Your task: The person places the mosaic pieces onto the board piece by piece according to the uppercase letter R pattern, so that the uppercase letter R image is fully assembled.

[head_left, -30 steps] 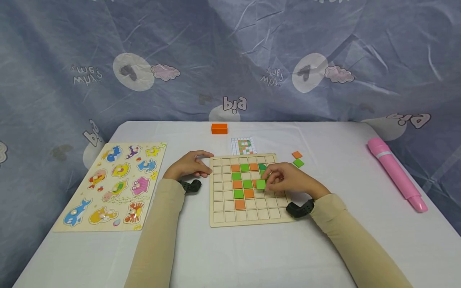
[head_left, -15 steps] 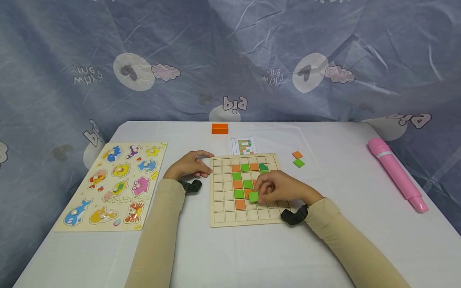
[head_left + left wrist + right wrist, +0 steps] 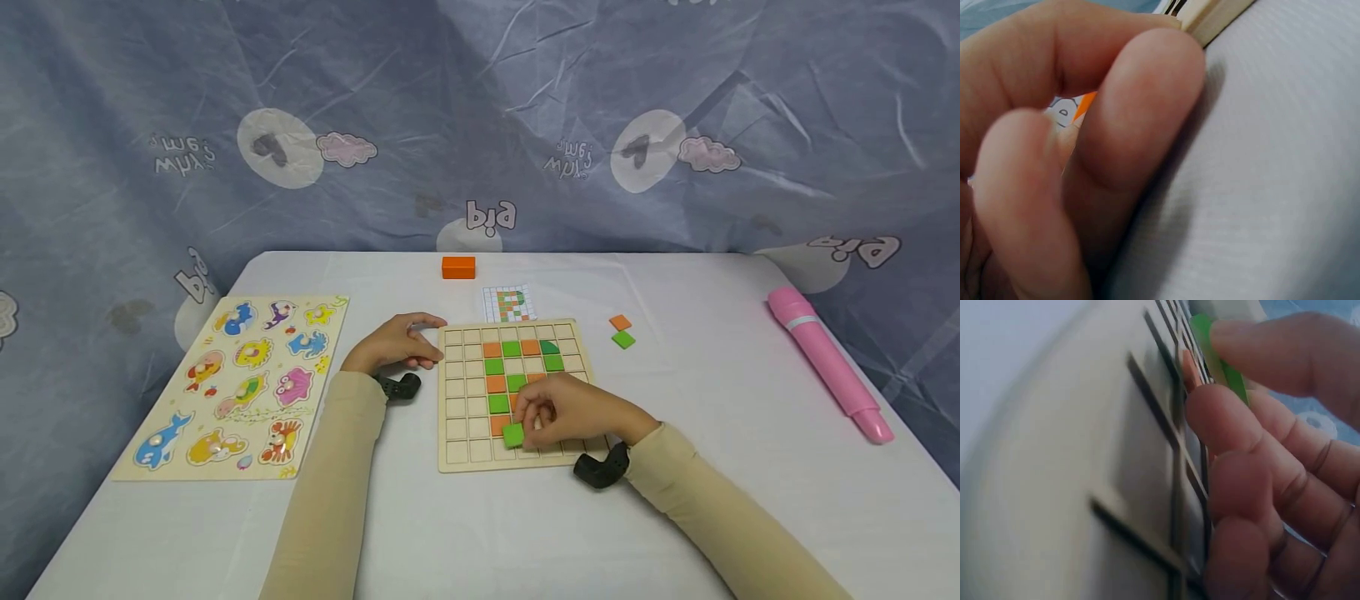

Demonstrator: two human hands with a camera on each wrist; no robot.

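Observation:
A wooden grid board (image 3: 457,454) lies mid-table, with orange and green square tiles set in several of its cells. Between thumb and fingers my right hand (image 3: 573,410) pinches a green tile (image 3: 513,436), held at the board's lower rows beside an orange tile (image 3: 500,426). The green tile (image 3: 1235,381) looks tilted over the grid in the right wrist view. My left hand (image 3: 393,343) touches the board's left edge near its upper corner, other fingers loosely bent. In the left wrist view, fingertips (image 3: 1154,75) come close to the board's edge (image 3: 1213,22). The right hand hides some cells.
A pattern card (image 3: 508,303) lies behind the board, an orange block (image 3: 458,267) farther back. A loose orange tile (image 3: 620,322) and green tile (image 3: 624,339) lie to the right. A sea-animal peg puzzle (image 3: 232,387) is at left, a pink marker-shaped thing (image 3: 828,365) at right.
My right hand has moved down and left across the board with the green tile, from the middle rows to the lower rows. The left hand has stayed in place.

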